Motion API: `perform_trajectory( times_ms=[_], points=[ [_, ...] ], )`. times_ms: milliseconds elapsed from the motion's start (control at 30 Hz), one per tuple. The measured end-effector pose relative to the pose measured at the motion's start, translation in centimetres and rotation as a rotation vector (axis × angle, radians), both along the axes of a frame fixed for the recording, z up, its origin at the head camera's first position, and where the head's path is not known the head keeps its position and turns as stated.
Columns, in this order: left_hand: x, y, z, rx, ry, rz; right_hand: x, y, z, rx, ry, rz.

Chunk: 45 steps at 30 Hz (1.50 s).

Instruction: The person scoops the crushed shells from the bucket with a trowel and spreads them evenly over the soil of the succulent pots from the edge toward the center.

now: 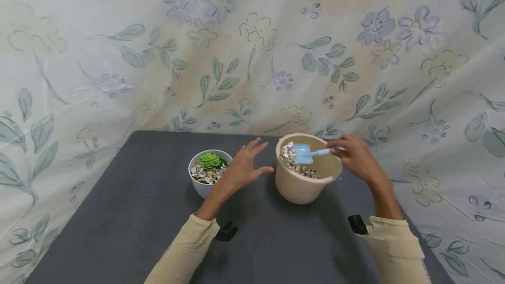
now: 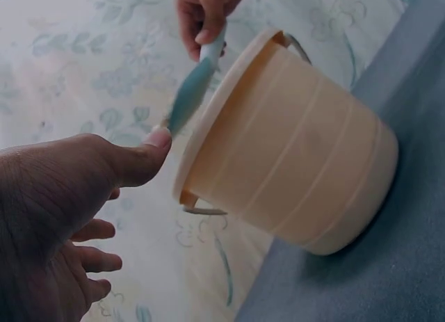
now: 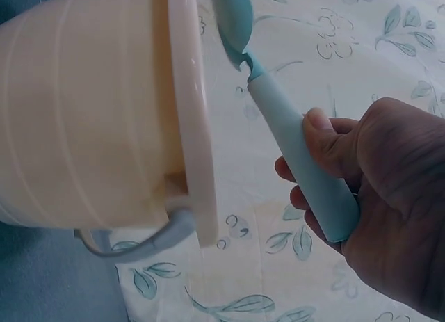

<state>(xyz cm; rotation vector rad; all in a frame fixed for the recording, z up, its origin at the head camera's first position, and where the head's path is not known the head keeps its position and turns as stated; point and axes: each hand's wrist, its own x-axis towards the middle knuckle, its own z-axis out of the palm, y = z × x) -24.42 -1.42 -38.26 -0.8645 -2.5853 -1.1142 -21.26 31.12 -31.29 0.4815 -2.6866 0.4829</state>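
Observation:
My right hand (image 1: 355, 156) grips the handle of a light blue toy-like shovel (image 1: 304, 154), whose blade carries a heap of small pebbles (image 1: 288, 152). The shovel is held over the mouth of a cream bucket (image 1: 298, 189), which has more pebbles (image 1: 303, 171) inside. In the right wrist view the fingers wrap round the shovel's handle (image 3: 295, 151). My left hand (image 1: 246, 163) is held in the air with fingers spread, between the bucket and a white pot (image 1: 200, 187). That pot holds pebbles and a green succulent (image 1: 210, 160), and the left hand partly covers its right side.
A dark grey table (image 1: 130, 214) bears the pot and the bucket. Behind it hangs a floral cloth (image 1: 252, 56), which also runs along the right side. The bucket's grey handle (image 3: 149, 242) hangs down at its rim.

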Motion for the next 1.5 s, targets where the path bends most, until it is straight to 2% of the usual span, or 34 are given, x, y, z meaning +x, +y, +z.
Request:
perform_trajectory(
  times_ms=[167,400,633,933,1133,1267,1500],
  points=[
    [0.1,-0.7,0.0,-0.010,0.007,0.024,-0.5,-1.0,-0.3,0.010,-0.005,0.027],
    [0.0,-1.8,0.0,-0.008,0.007,0.030,-1.0,-2.3,-0.3,-0.028,-0.100,0.055],
    [0.0,-3.3,0.0,-0.002,-0.039,0.028,-1.5,-3.6,-0.1,-0.011,-0.077,0.088],
    [0.0,-5.1,0.2,-0.030,-0.039,0.039,-2.3,-5.1,-0.2,0.010,-0.080,0.109],
    [-0.2,-6.9,0.4,-0.058,-0.047,0.044,-2.9,-6.8,-0.2,0.020,-0.049,0.148],
    [-0.2,-8.0,0.5,-0.074,-0.037,0.033,-3.2,-8.0,-0.2,-0.008,-0.057,0.178],
    [-0.1,-9.5,-0.2,-0.090,-0.060,0.006,-3.7,-9.8,-0.5,-0.051,-0.062,0.222]
  ],
)
